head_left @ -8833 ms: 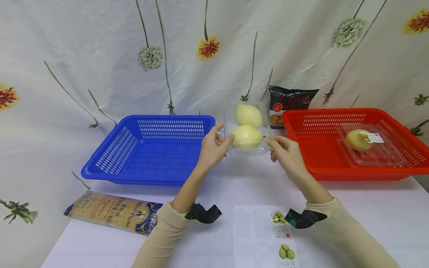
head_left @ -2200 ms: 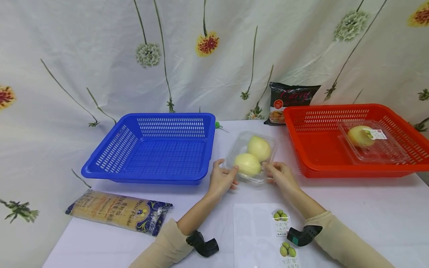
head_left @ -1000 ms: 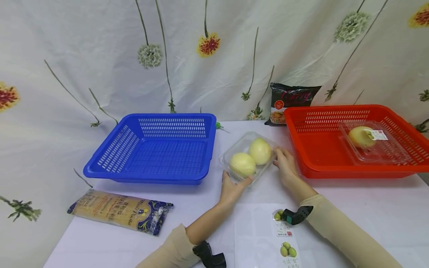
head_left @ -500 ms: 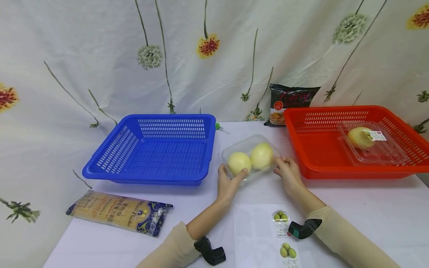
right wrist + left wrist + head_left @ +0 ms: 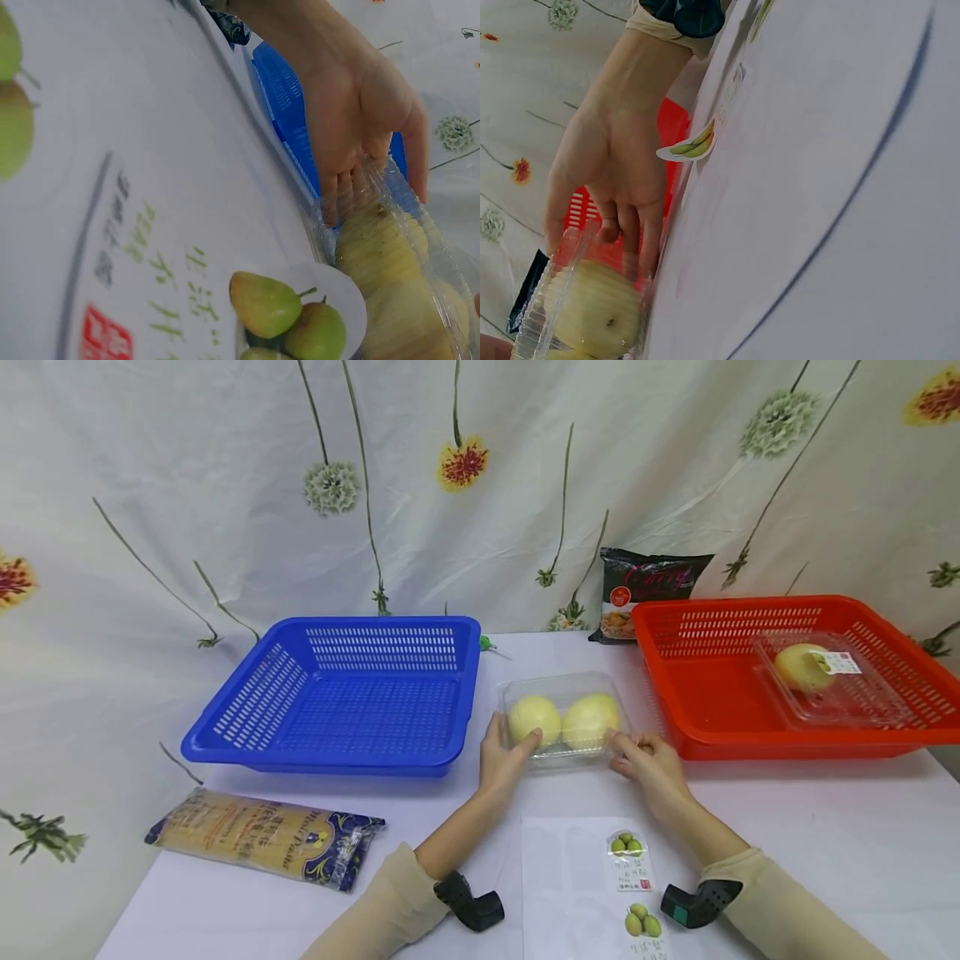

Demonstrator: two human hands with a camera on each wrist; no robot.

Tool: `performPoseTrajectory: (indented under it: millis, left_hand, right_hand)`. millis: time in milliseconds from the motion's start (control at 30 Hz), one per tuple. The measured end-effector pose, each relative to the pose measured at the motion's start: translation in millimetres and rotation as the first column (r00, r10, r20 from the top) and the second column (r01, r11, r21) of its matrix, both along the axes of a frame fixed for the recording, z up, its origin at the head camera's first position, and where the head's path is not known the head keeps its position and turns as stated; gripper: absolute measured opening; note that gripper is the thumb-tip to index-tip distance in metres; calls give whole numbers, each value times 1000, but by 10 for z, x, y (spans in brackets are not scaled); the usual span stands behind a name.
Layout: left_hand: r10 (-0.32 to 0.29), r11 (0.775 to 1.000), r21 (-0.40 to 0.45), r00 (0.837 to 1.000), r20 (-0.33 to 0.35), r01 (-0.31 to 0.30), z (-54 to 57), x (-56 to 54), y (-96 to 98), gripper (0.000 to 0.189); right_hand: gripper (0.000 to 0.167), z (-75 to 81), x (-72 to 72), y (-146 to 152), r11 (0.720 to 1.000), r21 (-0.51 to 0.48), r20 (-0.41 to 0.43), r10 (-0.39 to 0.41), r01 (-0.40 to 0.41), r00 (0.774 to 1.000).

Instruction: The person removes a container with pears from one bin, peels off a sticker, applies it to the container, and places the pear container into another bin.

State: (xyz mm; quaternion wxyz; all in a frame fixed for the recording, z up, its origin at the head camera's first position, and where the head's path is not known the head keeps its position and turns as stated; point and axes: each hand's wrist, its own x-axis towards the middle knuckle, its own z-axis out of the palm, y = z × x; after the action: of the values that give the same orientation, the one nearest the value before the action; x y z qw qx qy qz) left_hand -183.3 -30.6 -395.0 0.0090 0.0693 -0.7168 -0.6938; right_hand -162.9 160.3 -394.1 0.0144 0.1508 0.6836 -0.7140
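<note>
**Both hands on a clear clamshell of pears, mid-worktop**

I have the clear plastic clamshell (image 5: 564,686) near the centre of my head view, with two pale yellow pears (image 5: 535,720) side by side inside. The left hand (image 5: 504,764) grips its 8 o'clock corner, thumb over the front edge; the right hand (image 5: 651,767) pinches its 4 o'clock corner. I can't tell whether its base sits fully on the worktop (image 5: 795,835).

Taking the clamshell as my dial's centre, the blue basket (image 5: 367,710) stands at 9 o'clock and the red basket (image 5: 705,693) at 3, holding a second clamshell (image 5: 847,706) with one pear and a label on its lid. A black curry packet (image 5: 652,578) leans upright at 1 o'clock. The pasta bag (image 5: 247,835) lies at 8, and a sheet of pear stickers (image 5: 558,877) at 6.
</note>
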Motion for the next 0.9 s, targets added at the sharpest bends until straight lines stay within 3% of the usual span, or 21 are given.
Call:
performPoseTrajectory:
  millis: [300, 500, 633, 733, 833, 900]
  left_hand:
    - [64, 998, -12, 998, -29, -64, 20, -71, 16, 78]
    - [75, 997, -24, 996, -42, -76, 0, -83, 10, 75]
    - [57, 989, -129, 992, -113, -71, -5, -45, -1, 75]
    - [11, 964, -256, 974, -225, -70, 2, 19, -8, 75]
    - [-64, 932, -355, 937, -343, -67, 13, 83, -10, 71]
    - [-117, 915, -398, 903, -415, -64, 33, 121, -7, 64]
  right_hand:
    - [30, -27, 49, -6, 1000, -19, -9, 20, -20, 1000]
    - [29, -49, 41, 18, 998, -37, -5, 41, -41, 999]
    - [34, -41, 53, 49, 997, -4, -2, 78, -78, 997]
    - [41, -26, 84, 87, 992, 27, -2, 120, -120, 993]
    - [48, -15, 121, 144, 982, 86, -5, 169, -168, 986]
    - [50, -8, 144, 188, 969, 141, -13, 209, -205, 978]
